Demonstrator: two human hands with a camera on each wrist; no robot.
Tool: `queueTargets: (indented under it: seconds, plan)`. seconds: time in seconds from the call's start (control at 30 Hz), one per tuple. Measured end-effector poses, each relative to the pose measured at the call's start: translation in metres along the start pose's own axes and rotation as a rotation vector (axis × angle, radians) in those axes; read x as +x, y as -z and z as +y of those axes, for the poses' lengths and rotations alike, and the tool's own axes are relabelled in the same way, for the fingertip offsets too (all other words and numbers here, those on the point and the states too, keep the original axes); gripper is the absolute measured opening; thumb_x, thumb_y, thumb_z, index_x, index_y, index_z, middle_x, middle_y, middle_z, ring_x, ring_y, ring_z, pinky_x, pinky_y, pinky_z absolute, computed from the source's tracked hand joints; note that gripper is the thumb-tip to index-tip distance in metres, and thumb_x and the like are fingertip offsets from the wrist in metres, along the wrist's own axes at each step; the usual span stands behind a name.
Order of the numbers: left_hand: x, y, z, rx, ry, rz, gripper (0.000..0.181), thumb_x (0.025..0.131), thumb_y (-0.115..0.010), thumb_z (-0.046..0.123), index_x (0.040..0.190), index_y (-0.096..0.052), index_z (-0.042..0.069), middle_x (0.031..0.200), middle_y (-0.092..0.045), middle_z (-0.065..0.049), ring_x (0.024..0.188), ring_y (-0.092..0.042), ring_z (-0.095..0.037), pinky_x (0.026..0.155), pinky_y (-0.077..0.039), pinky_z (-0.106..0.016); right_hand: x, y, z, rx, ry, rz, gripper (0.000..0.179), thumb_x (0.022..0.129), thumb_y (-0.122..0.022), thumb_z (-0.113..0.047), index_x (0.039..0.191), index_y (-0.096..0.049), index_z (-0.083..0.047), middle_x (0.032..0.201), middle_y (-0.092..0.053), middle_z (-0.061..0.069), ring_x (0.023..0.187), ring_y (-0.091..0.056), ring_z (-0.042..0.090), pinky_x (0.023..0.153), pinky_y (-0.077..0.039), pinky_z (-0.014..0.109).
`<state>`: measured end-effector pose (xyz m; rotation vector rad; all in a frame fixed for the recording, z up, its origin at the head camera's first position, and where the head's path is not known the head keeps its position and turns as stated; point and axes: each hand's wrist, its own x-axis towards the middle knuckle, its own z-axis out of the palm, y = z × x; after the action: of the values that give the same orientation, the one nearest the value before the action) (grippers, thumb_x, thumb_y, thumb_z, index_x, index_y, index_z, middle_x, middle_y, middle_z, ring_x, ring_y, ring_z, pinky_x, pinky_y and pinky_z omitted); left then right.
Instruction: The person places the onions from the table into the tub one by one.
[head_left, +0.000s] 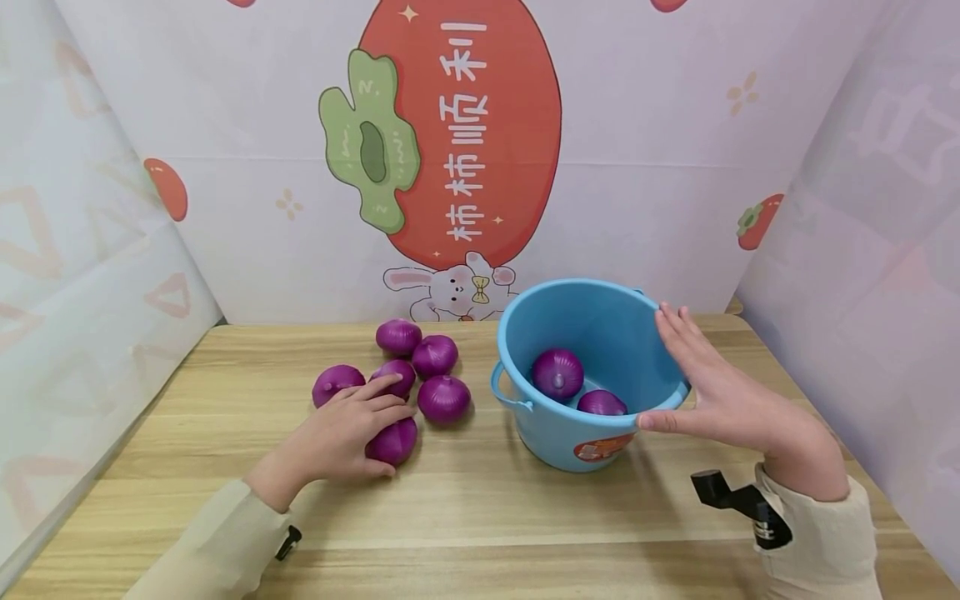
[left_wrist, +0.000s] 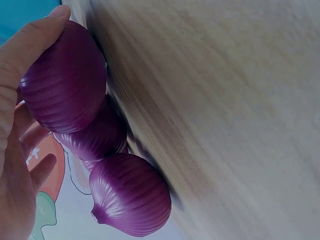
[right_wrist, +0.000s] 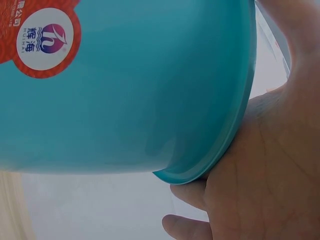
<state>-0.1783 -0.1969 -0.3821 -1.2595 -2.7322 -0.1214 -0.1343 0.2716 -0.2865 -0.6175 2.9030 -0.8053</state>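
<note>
Currently, L hand (head_left: 348, 436) curls round nearest purple onion (head_left: 396, 443), part-hidden; R hand (head_left: 723, 396), fingers spread, rests at blue bucket (head_left: 547, 442) rim. Gap on bench (head_left: 482, 446) b/w onions & bucket; rim cuts off lower inside onion (head_left: 602, 403).

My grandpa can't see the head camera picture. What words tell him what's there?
A person's left hand is around one of six purple onions on a wooden table, while the right hand touches the rim of a blue bucket holding two more. Behind is a cartoon backdrop.
</note>
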Motion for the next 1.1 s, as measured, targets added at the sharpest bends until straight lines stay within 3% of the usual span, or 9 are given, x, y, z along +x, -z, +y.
queueTargets:
  seconds: [0.8, 1.1]
  plan:
    - [0.0034, 0.0026, 0.0008, -0.036, -0.016, 0.050, 0.072, 0.068, -0.087, 0.047, 0.126, -0.064, 0.011, 0.125, -0.064, -0.006, 0.123, -0.056, -0.025, 0.089, -0.056, -0.053, -0.0011, 0.0005, -0.0007, 0.001, -0.010, -0.004, 0.124, 0.079, -0.080, -0.047, 0.159, 0.007, -0.012, 0.168, 0.014, 0.004, 0.153, 0.020, 0.033, 0.103, -0.020, 0.082]
    - [0.0043, 0.0047, 0.0027, -0.095, -0.039, 0.051, 0.069, 0.070, -0.088, 0.040, 0.124, -0.063, 0.005, 0.123, -0.063, -0.006, 0.120, -0.057, -0.023, 0.102, -0.052, -0.042, -0.0009, -0.0002, 0.0001, 0.009, -0.008, 0.000, 0.123, 0.079, -0.080, -0.046, 0.159, 0.007, -0.012, 0.168, 0.013, 0.005, 0.153, 0.020, 0.032, 0.102, -0.021, 0.082]
